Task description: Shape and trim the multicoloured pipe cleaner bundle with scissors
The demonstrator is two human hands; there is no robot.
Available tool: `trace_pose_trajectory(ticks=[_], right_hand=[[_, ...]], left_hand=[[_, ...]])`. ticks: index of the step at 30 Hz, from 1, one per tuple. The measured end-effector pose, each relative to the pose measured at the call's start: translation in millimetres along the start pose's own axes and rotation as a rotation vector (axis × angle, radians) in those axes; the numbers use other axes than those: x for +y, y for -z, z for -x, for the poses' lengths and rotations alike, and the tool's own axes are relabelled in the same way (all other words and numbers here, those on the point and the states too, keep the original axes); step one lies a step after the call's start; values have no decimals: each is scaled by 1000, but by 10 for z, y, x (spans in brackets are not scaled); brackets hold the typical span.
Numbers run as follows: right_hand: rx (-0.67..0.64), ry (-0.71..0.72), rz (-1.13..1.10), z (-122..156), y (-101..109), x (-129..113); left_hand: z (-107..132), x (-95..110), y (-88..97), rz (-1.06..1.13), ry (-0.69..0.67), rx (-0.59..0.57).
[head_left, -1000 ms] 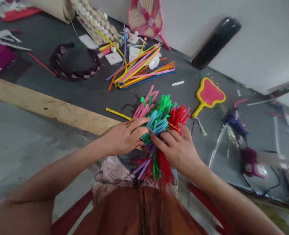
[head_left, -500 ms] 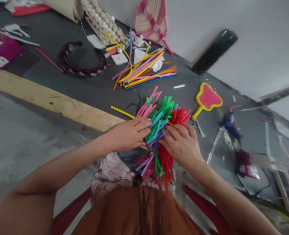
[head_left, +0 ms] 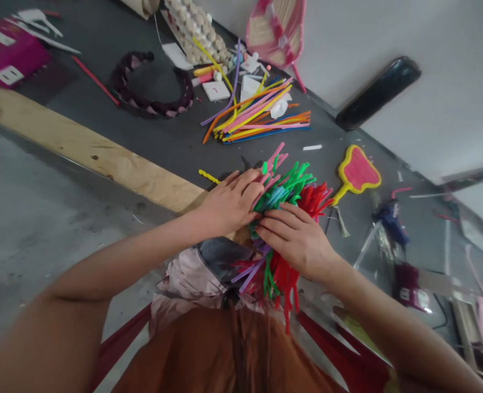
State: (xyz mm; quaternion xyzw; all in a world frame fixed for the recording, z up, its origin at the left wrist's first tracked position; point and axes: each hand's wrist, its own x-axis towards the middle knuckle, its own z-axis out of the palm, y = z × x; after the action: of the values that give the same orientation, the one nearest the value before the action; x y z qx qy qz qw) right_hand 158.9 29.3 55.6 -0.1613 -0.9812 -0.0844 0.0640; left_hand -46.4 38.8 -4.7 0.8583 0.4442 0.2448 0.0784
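Note:
A thick bundle of pipe cleaners (head_left: 294,183) in pink, green, light blue, purple and red lies at the table's near edge, its red, green and purple ends hanging over my lap. My left hand (head_left: 235,204) grips its left side, fingers bent over the pink and green stems. From the right, my right hand (head_left: 300,237) closes over the middle with its fingers pressed together on the blue and green stems. Both thumbs are mostly hidden. The fingertips of the two hands nearly meet. A twisted yellow pipe cleaner (head_left: 209,176) sticks out beyond my left hand.
Loose pipe cleaners (head_left: 261,112) lie ahead, beside a dark braided headband (head_left: 155,111). To the right are a pink shape with a yellow border (head_left: 361,170) and a dark blue object (head_left: 394,221). A black case-like object (head_left: 378,93) sits against the wall. A purple box (head_left: 14,49) stands far left.
The view has shifted slightly. My left hand has moved up over the pink stems, and my right hand has slid left across the blue ones, bringing the hands closer together.

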Motion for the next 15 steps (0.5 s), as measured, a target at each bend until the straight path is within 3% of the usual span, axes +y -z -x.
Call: trace_pose_trajectory(ticks=[4, 8, 12, 15], right_hand=[[6, -108, -12, 74, -93, 103], [-34, -252, -122, 95, -113, 210], [-83, -288, -143, 58, -147, 256], [-115, -329, -132, 28, -168, 215]], left_hand=[[39, -6, -90, -32, 6, -33], [78, 9, -56, -67, -20, -20], [82, 90, -20, -50, -102, 61], [87, 134, -49, 2, -143, 22]])
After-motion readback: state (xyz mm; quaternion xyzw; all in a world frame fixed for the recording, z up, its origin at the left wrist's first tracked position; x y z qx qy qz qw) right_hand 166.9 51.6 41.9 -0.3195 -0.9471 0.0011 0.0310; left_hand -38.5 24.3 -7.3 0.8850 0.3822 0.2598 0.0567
